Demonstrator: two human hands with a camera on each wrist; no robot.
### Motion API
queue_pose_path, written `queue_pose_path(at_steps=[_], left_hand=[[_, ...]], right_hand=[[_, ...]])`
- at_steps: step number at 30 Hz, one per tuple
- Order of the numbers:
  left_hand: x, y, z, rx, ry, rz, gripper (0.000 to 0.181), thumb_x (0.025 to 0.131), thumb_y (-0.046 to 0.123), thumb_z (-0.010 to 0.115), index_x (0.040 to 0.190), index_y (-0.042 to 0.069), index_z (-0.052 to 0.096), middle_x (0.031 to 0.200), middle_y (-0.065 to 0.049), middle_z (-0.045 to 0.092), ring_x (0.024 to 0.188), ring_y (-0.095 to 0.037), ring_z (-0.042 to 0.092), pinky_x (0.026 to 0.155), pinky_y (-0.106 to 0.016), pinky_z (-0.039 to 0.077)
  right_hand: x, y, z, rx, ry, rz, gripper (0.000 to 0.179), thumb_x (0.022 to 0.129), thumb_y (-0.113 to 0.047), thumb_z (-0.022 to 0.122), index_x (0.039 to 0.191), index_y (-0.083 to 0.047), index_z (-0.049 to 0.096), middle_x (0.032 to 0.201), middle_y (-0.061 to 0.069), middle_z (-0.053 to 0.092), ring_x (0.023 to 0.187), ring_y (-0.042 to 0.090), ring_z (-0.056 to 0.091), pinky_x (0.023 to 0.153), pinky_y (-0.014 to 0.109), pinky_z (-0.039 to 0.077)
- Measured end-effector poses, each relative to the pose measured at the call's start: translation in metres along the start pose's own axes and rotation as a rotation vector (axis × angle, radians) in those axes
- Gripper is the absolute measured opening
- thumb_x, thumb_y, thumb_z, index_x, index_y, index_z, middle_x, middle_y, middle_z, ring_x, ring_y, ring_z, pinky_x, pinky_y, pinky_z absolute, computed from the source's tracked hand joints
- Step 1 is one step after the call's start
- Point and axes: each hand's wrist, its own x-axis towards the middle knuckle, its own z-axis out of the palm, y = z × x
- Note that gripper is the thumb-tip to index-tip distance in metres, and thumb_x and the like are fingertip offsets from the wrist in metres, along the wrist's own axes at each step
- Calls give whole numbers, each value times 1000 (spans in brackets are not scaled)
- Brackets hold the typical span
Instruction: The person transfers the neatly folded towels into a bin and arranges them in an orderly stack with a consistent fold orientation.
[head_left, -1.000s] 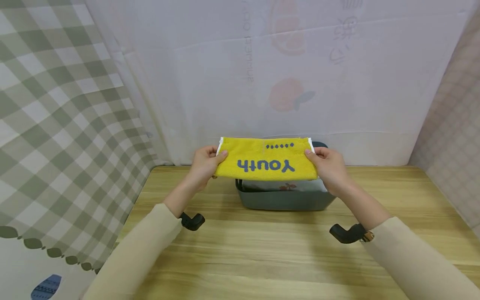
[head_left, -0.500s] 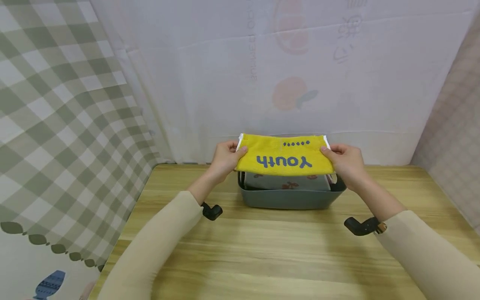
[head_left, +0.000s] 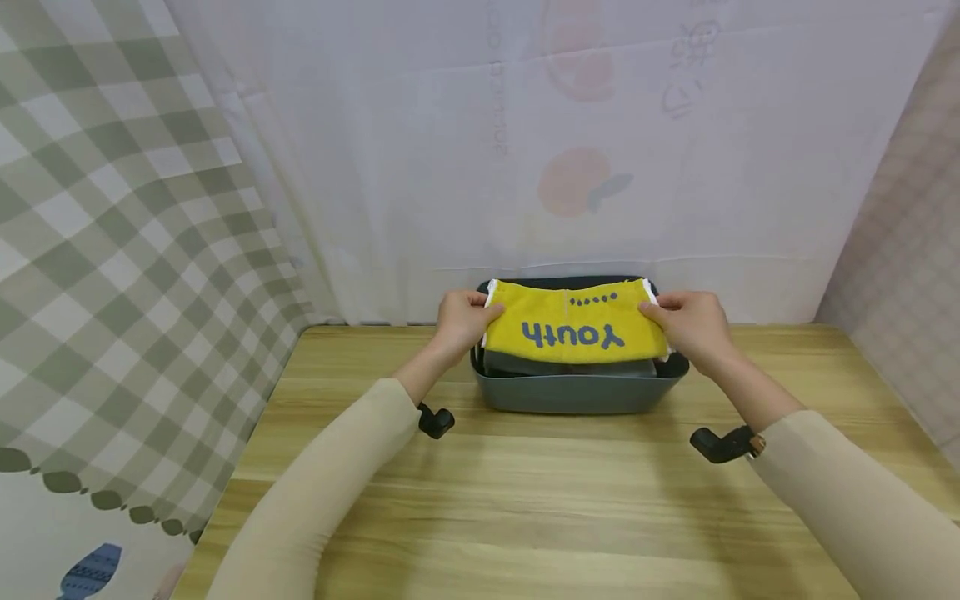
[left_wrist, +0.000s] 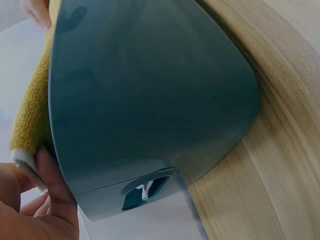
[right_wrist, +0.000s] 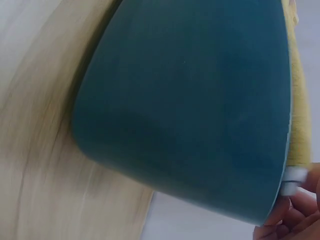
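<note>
A folded yellow towel (head_left: 573,321) with white edges and the blue word "Youth", upside down from here, stretches between both hands. It lies level across the mouth of a grey-green plastic basket (head_left: 577,396), partly below its rim. My left hand (head_left: 467,321) pinches the towel's left edge, thumb on top. My right hand (head_left: 692,325) pinches the right edge in the same way. In the left wrist view the fingers (left_wrist: 52,187) are right at the basket's rim, above a handle hole. Most of the basket's inside is hidden under the towel.
The basket stands at the back of a wooden table (head_left: 540,500). Behind it hangs a white cloth (head_left: 420,167) with fruit prints. A green checked cloth (head_left: 150,217) hangs at the left, a pale checked one (head_left: 907,275) at the right.
Both hands first carried the towel to the right over the basket, then lowered it into the basket's mouth. The printed cloth seen inside the basket earlier is now mostly covered.
</note>
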Motion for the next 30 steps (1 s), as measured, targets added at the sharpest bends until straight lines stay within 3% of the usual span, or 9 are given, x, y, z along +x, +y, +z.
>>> queue_pose_path(at_steps=[3,9,14,21,23,28,30], left_hand=[[0,0,1,46,-4,3,26,100,13,73,118,-6,74,101,-15,75,75,-18,71,60,-24,57],[-1,0,3,153,-21,23,28,101,8,70,123,-7,72,111,-20,75,72,-18,70,59,-23,57],[-1,0,5,273,-40,72,33,100,5,66,131,-8,68,124,-24,71,61,-13,60,57,-20,50],[0,3,7,385,-58,115,35,99,1,66,132,-10,66,130,-26,68,64,-13,61,60,-19,52],[0,6,7,440,-75,119,31,98,0,66,128,-11,69,123,-26,69,59,-11,55,55,-18,48],[-5,18,8,586,-111,103,38,97,-4,62,135,-9,65,135,-24,66,46,-11,30,47,-22,32],[-7,23,6,630,-108,116,42,98,-3,62,140,-6,62,143,-20,63,47,-12,33,49,-23,33]], right_hand=[[0,0,-1,-137,5,-21,56,106,-39,63,131,11,66,122,30,69,94,33,63,64,32,48],[2,2,2,-261,-36,-53,49,105,-32,63,132,9,66,124,29,69,100,41,66,67,39,47],[3,1,6,-305,-26,-90,43,105,-24,62,133,9,66,125,29,68,106,43,65,72,44,46],[3,1,8,-337,3,-141,41,103,-21,62,132,9,66,121,29,70,108,46,65,75,48,46],[3,1,8,-343,8,-155,41,103,-20,62,132,9,66,120,29,71,108,47,65,75,49,47],[2,4,7,-331,30,-205,38,103,-16,64,131,9,66,115,28,72,99,45,68,69,45,48],[1,5,5,-316,46,-233,36,103,-14,64,130,9,67,114,29,72,97,46,68,69,47,49]])
